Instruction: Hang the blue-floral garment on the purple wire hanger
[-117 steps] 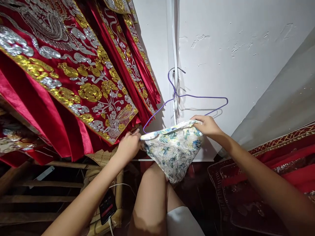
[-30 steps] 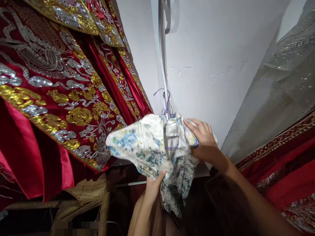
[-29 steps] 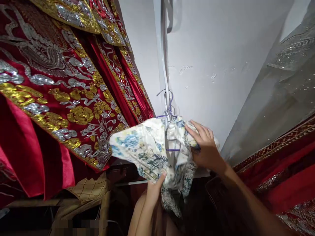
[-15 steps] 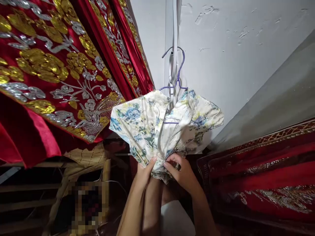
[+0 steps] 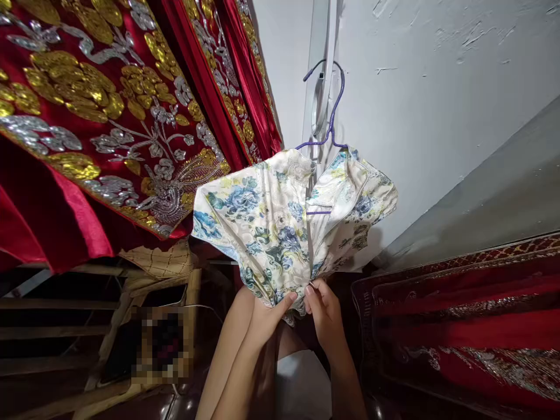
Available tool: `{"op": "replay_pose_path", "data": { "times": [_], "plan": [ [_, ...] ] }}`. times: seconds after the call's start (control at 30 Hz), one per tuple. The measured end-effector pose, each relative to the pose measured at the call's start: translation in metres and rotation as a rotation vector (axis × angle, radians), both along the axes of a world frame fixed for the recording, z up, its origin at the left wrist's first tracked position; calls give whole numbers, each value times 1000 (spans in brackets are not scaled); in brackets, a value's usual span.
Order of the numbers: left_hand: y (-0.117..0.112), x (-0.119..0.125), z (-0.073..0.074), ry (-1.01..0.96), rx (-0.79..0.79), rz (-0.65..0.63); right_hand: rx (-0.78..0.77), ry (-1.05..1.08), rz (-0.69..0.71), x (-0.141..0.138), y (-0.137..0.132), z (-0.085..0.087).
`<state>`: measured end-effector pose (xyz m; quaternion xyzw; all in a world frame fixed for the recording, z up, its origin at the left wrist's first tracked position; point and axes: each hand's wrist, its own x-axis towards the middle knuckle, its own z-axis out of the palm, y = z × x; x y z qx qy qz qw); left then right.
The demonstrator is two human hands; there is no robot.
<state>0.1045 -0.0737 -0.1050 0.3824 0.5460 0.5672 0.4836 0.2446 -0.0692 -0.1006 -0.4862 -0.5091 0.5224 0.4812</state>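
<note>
A short-sleeved blouse (image 5: 271, 227), cream with blue, green and yellow flowers, hangs in front of me on a purple hanger (image 5: 335, 114). Its front is parted at the neck, where the hanger's lower bar shows through. My left hand (image 5: 273, 315) grips the bottom hem, thumb on top and fingers hidden behind the cloth. Close beside it, my right hand (image 5: 322, 306) pinches the front edge at the bottom of the opening. Whether a button or hook lies between those fingertips is too small to tell.
Red cloth with gold and silver sequins (image 5: 144, 128) hangs at the left. Behind the blouse is a pale wall (image 5: 420, 116) with a metal strip. A bamboo frame (image 5: 109, 326) stands at lower left, partly blurred out. Red embroidered fabric (image 5: 472, 326) lies at the right.
The view has shifted a little, and the hanger sits further right and higher. My right hand's fingers have drawn tighter together at the front edge, and both hands are closer together.
</note>
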Motion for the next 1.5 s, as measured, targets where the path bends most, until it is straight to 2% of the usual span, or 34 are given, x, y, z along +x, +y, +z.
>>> {"op": "replay_pose_path", "data": {
  "times": [0.1, 0.17, 0.2, 0.27, 0.33, 0.37, 0.4, 0.47, 0.53, 0.57, 0.67, 0.73, 0.8, 0.83, 0.9, 0.97, 1.0, 1.07, 1.13, 1.17, 1.23, 1.3, 1.37, 1.43, 1.5],
  "plan": [
    [-3, 2, -1, 4, 15, 6, 35, 3, -20, 2, 1, 4],
    [-5, 5, -6, 38, 30, 54, 84, 45, -45, 3, -1, 5],
    [-6, 7, -11, 66, 43, 124, 101, 72, -69, 4, -2, 6],
    [-9, 13, -21, 151, 145, 375, 103, 120, -105, 5, -4, 7],
    [-11, 20, -28, 305, 334, 613, 79, 135, -93, 5, -4, 8],
    [-12, 24, -30, 408, 437, 642, 64, 131, -69, 6, -4, 9],
    [-11, 26, -29, 512, 522, 582, 47, 122, -38, 6, -4, 10],
    [-6, 30, -23, 654, 593, 307, 10, 100, 23, 6, -4, 13],
    [3, 29, -13, 677, 617, 88, -30, 71, 94, 7, -3, 17],
    [9, 28, -8, 665, 633, 32, -51, 50, 133, 8, -2, 19],
    [23, 23, 0, 632, 691, -25, -108, 32, 224, 13, 14, 33],
    [28, 21, 0, 631, 684, -86, -125, 102, 196, 20, 36, 53],
    [29, 21, -4, 659, 648, -168, -103, 200, 101, 29, 63, 84],
    [30, 22, -6, 683, 632, -214, -67, 236, 45, 34, 77, 103],
    [32, 23, -10, 745, 612, -306, 18, 247, 50, 41, 100, 141],
    [35, 25, -13, 798, 601, -375, 165, 263, 50, 42, 112, 172],
    [36, 25, -13, 820, 594, -403, 225, 255, 53, 41, 113, 182],
    [40, 26, -8, 842, 585, -444, 291, 213, 52, 35, 108, 189],
    [45, 24, 8, 816, 619, -425, 301, 164, 30, 28, 100, 181],
    [49, 23, 21, 787, 656, -378, 300, 147, 9, 25, 96, 175],
    [60, 18, 58, 705, 756, -214, 303, 123, -19, 22, 91, 167],
    [75, 14, 101, 676, 869, -37, 324, 106, -22, 22, 89, 166],
    [91, 13, 138, 709, 959, -1, 359, 75, -21, 25, 89, 171],
    [103, 14, 161, 811, 983, -30, 389, 27, -41, 28, 90, 175],
    [106, 17, 168, 897, 999, -10, 402, -32, -69, 30, 93, 171]
  ]
}}
